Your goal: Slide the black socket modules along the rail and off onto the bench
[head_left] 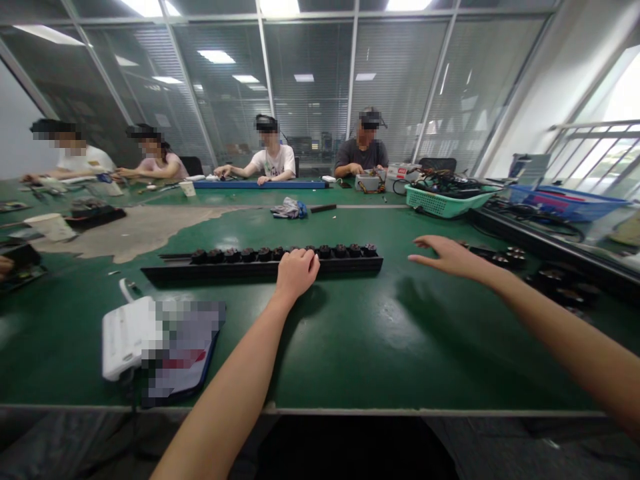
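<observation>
A long black rail (225, 272) lies crosswise on the green table, carrying a row of several round black parts (248, 255). My left hand (296, 270) is curled over the rail near its middle; its fingertips are hidden behind the knuckles, so which of the round parts they touch does not show. To the right of the rail, my right hand (443, 257) hovers above the table with thumb and fingers apart and nothing between them. Loose round black parts with shiny metal pieces (555, 275) lie beyond and beneath my right forearm.
A white device with a cable (127, 337) and a pouch-like flat item (187, 353) lie front left. A grey-blue cloth (289, 209) rests behind the rail. Back right are a green basket (445, 205) and a blue bin (575, 203). Several people sit across the table (360, 347).
</observation>
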The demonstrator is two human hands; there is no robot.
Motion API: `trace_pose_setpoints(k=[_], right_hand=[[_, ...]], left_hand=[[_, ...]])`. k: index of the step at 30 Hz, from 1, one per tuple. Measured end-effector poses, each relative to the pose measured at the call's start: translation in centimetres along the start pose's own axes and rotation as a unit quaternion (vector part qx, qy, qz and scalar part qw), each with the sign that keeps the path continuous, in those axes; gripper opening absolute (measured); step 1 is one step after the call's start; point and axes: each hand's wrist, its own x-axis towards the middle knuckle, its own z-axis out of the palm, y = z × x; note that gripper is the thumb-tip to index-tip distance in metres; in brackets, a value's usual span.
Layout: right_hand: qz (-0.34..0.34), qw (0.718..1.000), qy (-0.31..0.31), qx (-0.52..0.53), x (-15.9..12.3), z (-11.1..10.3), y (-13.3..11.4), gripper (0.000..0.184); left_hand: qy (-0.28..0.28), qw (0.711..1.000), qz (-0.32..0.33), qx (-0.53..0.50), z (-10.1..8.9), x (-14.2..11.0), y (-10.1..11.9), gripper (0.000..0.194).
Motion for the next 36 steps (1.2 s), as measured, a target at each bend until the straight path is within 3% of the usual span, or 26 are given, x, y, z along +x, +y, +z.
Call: trace_pose_setpoints(k=[3, 6, 12, 19, 26, 31, 36], right_hand=[[-0.012, 0.998, 0.000, 0.058, 4.0, 3.5, -3.4, 0.040], [-0.021, 0.994, -0.002, 0.106, 6.7, 5.6, -5.4, 0.041], [-0.023, 0.985, -0.016, 0.172, 8.4, 7.1, -5.6, 0.041], [-0.018, 0.976, -0.040, 0.211, 6.6, 7.2, -2.6, 0.042], [-0.005, 0.974, -0.067, 0.215, 3.0, 7.4, 2.4, 0.068], [0.036, 0.975, -0.085, 0.201, 1.0, 7.4, 5.4, 0.076], [0.075, 0.967, -0.044, 0.237, -0.4, 8.2, 8.0, 0.078]], left_hand=[[0.001, 1.000, 0.011, 0.008, 0.4, 0.0, -0.5, 0.028], [-0.005, 1.000, 0.012, 0.008, 0.7, -0.1, -0.7, 0.025], [-0.001, 1.000, 0.011, 0.015, 0.8, 0.0, -0.6, 0.025], [0.039, 0.999, 0.034, 0.016, 0.1, 0.1, -0.5, 0.029], [0.119, 0.993, -0.023, 0.009, -0.7, 0.2, -0.3, 0.024], [0.086, 0.993, -0.077, 0.013, -0.5, 0.2, -0.6, 0.032], [0.031, 0.994, -0.101, 0.042, -0.2, 0.2, -0.6, 0.040]])
